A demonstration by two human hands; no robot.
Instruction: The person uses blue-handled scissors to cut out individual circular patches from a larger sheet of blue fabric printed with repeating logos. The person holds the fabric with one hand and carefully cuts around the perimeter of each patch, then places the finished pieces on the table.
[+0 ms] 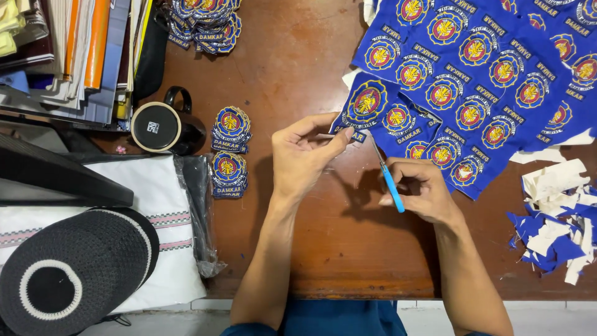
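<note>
Left hand: our left hand [303,151] pinches the lower edge of the blue patch sheet [472,68] between thumb and fingers.
Right hand: our right hand [418,190] has its grip closed around blue-handled scissors [388,177], blades pointing up at the sheet edge.
Desk: the brown desk [292,68] carries two stacks of cut patches [230,151] beside a black mug [166,126].
Scraps: blue and white offcuts [556,218] lie at our right.
Left side: a black knitted cap [68,270] rests on folded white cloth [158,211].

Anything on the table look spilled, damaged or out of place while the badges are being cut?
Only the loose pile of blue and white fabric scraps at the table's right edge looks untidy. The blue badge sheet has a ragged cut edge where the left hand holds it. The right hand holds blue-handled scissors.
</note>
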